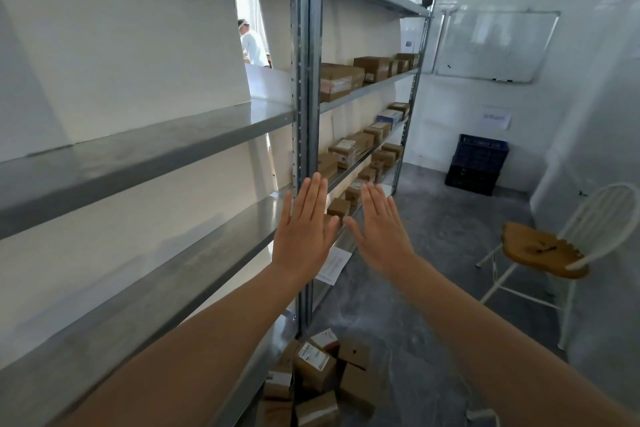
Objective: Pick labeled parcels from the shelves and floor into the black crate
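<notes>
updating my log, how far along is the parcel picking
Barely begun, it seems. Done: nothing visible; the black crate stands far off, contents hidden. In hand: nothing; left hand and right hand are open, empty. Left: shelf parcels and the floor pile.

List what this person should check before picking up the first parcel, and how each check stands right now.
1. Hands free: ok. Left hand and right hand are raised, fingers straight, holding nothing.
2. Parcels found: ok. Floor parcels lie by the shelf post; shelf parcels sit further along.
3. Labels present: cannot tell for every box; some show white labels.
4. Black crate located: ok, by the far wall.
5. Room in crate: cannot tell.
6. Walkway: ok; chair stands aside.
</notes>
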{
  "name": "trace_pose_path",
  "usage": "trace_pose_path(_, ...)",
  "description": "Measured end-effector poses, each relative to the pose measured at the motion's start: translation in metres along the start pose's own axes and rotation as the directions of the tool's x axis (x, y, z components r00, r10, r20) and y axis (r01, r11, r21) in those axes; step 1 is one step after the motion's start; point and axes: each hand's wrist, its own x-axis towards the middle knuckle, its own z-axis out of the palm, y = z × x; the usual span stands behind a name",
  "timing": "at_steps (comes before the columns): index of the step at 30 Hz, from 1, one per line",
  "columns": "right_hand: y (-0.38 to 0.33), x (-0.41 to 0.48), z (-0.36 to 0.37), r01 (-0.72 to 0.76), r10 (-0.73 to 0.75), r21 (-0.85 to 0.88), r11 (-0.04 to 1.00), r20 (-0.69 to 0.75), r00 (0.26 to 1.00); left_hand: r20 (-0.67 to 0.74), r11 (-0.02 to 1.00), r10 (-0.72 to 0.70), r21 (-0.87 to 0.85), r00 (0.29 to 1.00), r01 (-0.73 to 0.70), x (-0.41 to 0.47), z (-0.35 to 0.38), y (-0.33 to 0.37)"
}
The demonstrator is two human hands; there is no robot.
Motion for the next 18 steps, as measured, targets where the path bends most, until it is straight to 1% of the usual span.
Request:
trace_pose_path(5,0.033,0.016,0.002,0.028,-0.029,0.03,0.999,0.01,1.0,-0.018,0.999,-0.011,0.037,1.0,0.011,0.024,0.01,0.029)
trace_pose_path(14,0.099,0.037,-0.011,0.06,-0.06,0.044,0.997,-0.006,0.998,-0.035,0.999,-0.017,0.03,0.999,0.018,0.067,0.041,0.083)
trace_pose_path(18,0.127,0.042,-0.011,0.073,-0.073,0.02,0.997,-0.01,0.997,-0.037,1.0,-0.011,0.024,0.999,0.012,0.077,0.059,0.104)
